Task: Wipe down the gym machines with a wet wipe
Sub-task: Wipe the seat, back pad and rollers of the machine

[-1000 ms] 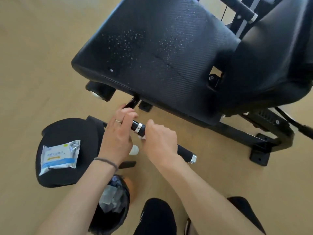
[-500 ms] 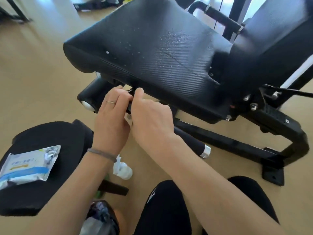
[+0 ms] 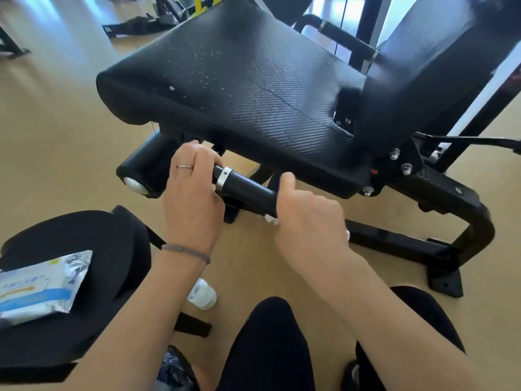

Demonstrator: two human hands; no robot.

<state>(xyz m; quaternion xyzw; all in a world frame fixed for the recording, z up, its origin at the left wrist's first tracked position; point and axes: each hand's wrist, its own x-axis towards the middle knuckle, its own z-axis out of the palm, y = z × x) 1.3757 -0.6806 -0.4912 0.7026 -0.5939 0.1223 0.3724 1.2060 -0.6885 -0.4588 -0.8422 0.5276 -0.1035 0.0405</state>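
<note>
- A gym: a black padded machine seat [image 3: 248,80] on a steel frame [image 3: 439,221].
- More equipment [image 3: 158,18] stands across the tan floor [image 3: 56,122].

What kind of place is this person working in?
Most likely a gym. A padded black machine seat on a steel frame fills the view, both hands hold its handle bar, and more equipment stands across the wooden floor.

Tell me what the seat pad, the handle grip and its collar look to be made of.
Seat pad: black vinyl-like upholstery, woven carbon-fibre-style emboss, semi-matte; droplets bead on it. Handle grip: black, matte, probably rubber or foam; too blurred to tell which. Collar: bright, shiny metal with a small set screw, likely steel or aluminium.
</note>
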